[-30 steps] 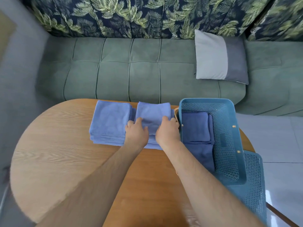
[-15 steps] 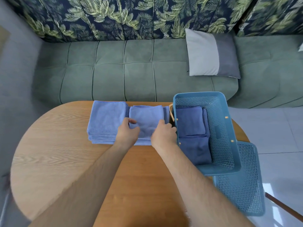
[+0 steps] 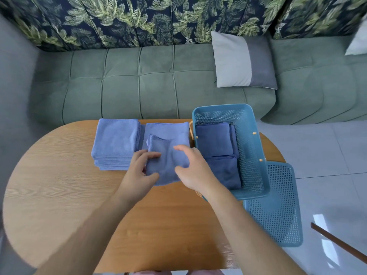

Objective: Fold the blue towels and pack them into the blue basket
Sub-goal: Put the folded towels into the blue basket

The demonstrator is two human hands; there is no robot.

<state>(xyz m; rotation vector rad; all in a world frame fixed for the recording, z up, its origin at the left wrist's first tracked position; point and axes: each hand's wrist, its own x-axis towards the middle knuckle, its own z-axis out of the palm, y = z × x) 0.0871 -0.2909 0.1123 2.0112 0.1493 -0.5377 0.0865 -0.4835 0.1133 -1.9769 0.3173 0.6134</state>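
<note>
A small folded light-blue towel is held between my two hands just above the wooden table. My left hand pinches its left edge, thumb beneath and fingers on top. My right hand curls round its right edge. Behind it lies another light-blue towel, and a stack of folded light-blue towels sits to the left. The blue basket stands to the right, touching the towels, with folded dark-blue towels inside.
A blue perforated lid lies by the basket's near right corner, overhanging the table edge. A green sofa with a grey pillow runs behind the table. Tiled floor and a brown stick are on the right.
Both hands went from pressing on the folded towel to gripping its sides and drawing it toward me, off the towel beneath. The camera view shifted slightly.
</note>
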